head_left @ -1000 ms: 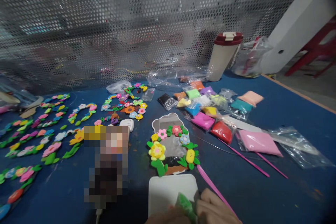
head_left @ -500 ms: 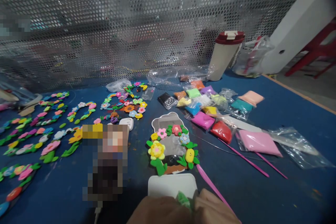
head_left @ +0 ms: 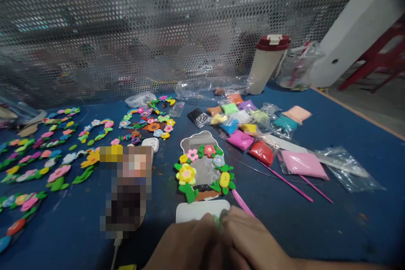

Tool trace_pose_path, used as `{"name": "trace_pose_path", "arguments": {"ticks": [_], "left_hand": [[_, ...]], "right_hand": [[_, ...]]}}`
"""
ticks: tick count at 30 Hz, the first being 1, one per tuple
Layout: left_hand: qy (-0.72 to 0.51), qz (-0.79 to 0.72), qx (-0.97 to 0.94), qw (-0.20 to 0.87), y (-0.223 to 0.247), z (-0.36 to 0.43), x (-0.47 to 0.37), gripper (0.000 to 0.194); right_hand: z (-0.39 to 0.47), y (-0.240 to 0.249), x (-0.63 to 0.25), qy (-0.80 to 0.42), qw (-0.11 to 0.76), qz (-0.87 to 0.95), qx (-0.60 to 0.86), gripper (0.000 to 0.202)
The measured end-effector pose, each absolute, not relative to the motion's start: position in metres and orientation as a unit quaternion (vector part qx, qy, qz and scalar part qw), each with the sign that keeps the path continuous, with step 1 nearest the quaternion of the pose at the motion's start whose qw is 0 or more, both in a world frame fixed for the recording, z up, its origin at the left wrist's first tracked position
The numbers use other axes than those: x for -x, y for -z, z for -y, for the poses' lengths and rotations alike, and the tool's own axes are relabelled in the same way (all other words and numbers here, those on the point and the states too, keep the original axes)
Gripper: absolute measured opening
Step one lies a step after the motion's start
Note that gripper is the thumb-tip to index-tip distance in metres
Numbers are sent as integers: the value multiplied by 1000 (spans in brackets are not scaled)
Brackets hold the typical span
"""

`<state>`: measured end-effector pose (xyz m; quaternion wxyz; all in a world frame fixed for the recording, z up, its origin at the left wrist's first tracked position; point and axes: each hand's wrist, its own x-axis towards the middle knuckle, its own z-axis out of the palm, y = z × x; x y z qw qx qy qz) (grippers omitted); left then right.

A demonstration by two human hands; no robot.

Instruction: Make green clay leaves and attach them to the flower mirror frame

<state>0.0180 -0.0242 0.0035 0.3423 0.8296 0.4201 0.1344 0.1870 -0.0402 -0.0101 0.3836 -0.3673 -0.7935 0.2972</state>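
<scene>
Low in the view, my left hand [head_left: 185, 242] and my right hand [head_left: 253, 236] meet with bent, closed fingers. Between them they pinch a small packet of green clay [head_left: 217, 220], mostly hidden by the fingers. Just beyond them lies a white rectangular tray [head_left: 202, 209], its near side covered by the hands. Behind the tray is a cloud-edged mirror [head_left: 201, 140], framed with clay flowers, green leaves and a yellow smiling piece [head_left: 225, 179]. A pink plastic tool [head_left: 242, 203] runs from beside the mirror toward my right hand.
Bags of coloured clay [head_left: 240, 140] lie at right, with pink tools [head_left: 286, 181] and a white knife [head_left: 287, 142]. Flower-decorated clay pieces [head_left: 58, 173] cover the left. A blurred phone-like object [head_left: 131, 194] has a cable. A tumbler [head_left: 264, 65] stands before the perforated metal panel [head_left: 158, 29].
My hands have come further into view and closed more over the green clay packet, which shows less. The whole scene has shifted slightly up and left as the head moved.
</scene>
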Motion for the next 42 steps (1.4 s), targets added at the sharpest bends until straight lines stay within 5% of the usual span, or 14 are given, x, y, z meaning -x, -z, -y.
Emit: {"name": "trace_pose_path", "arguments": {"ticks": [5, 10, 16, 23, 30, 36, 42], "left_hand": [[-168, -445, -803, 360, -23, 22, -19, 25], [-179, -446, -746, 460, -37, 17, -22, 26], [-203, -446, -746, 451, -37, 16, -22, 29], [-195, -368, -827, 378, -23, 17, -14, 21], [-236, -368, -865, 248, -23, 22, -12, 22], [-151, -283, -886, 335, -17, 13, -6, 12], [-168, -297, -892, 297, -3, 14, -10, 33]], "right_hand": [[27, -6, -182, -410, 361, 752, 369, 22], [20, -11, -181, -466, 339, 727, 373, 22], [18, -11, -183, -491, 355, 705, 369, 25], [28, -20, -186, -376, 366, 750, 403, 44], [31, -38, -191, -307, 339, 781, 426, 36], [22, -14, -191, -338, 395, 799, 304, 51], [43, 1, -190, -247, 418, 773, 409, 35]]}}
